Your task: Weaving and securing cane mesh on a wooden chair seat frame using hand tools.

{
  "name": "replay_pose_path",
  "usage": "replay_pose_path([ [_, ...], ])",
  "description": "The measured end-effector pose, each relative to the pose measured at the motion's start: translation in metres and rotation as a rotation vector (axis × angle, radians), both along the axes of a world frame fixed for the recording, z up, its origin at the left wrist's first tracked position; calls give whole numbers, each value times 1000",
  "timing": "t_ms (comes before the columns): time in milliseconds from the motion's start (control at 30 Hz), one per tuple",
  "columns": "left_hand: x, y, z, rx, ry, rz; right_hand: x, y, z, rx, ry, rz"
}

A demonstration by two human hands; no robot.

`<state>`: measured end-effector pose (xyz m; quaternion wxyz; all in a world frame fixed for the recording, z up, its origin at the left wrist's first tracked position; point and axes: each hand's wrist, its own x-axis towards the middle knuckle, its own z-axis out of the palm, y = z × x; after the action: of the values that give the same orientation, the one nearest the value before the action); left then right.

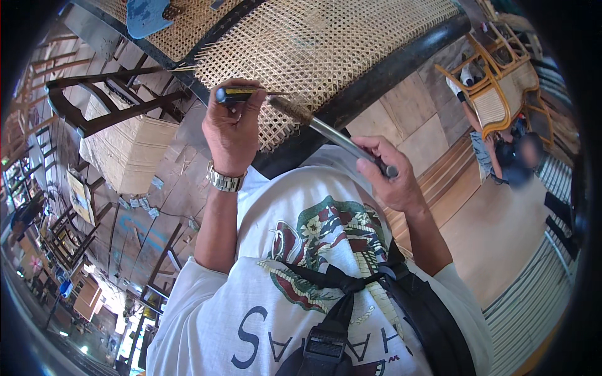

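Observation:
My left hand [231, 131], with a metal-band watch on its wrist, is closed round the black-and-yellow handle of a screwdriver [237, 94]. Its thin shaft points right, above a woven cane panel [295, 59]. In my right hand [390, 177] is a hammer [342, 141], gripped near the end of its metal handle. The worn brown head of the hammer lies close to the screwdriver's shaft; whether they touch I cannot tell. A dark, glossy wooden frame [392, 62] borders the cane, and loose strand ends stick out at the panel's left edge.
A blue piece [145, 19] rests on the cane at the far left. Left of me stand a dark wooden chair frame [75, 106] and a cardboard box [128, 147]. At the right, another person [501, 153] is beside a light rattan chair [495, 103], near wooden boards [451, 172].

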<state>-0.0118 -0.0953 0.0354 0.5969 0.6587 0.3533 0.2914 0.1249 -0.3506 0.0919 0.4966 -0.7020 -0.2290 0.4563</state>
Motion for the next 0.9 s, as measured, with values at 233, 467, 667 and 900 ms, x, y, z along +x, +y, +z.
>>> replay_pose_path([
  [233,-5,15,-11,-4,-36,81,-10,-4,4,21,-64,184],
  [467,-2,38,-16,108,19,127,-15,18,-5,58,-78,158],
  [667,11,40,-37,94,10,55,-20,32,-17,114,-88,211],
  [900,11,40,-15,225,71,33,-3,41,-12,26,-163,108],
])
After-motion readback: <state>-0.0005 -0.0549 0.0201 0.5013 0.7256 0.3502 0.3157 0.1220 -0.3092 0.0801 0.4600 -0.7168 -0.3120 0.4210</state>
